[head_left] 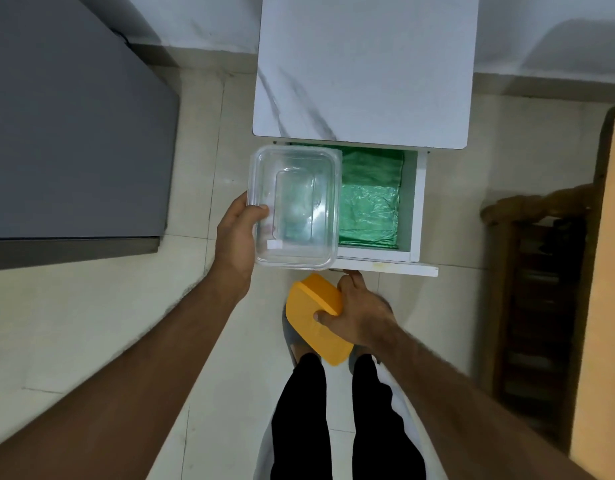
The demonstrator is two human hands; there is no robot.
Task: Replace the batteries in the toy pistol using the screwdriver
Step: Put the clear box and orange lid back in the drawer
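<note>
My left hand (237,237) grips the left edge of a clear plastic container (295,206), held over the left part of an open white drawer (415,209). The container looks empty. My right hand (359,311) holds an orange lid (316,318) just in front of the drawer's front panel, thumb on top of the lid. No toy pistol, batteries or screwdriver show in this view.
The drawer is lined with green plastic (370,202) and sits under a white marble-patterned tabletop (365,64). A grey cabinet (67,116) stands at the left, dark wooden furniture (541,271) at the right. My legs in black trousers (333,427) stand on the tiled floor.
</note>
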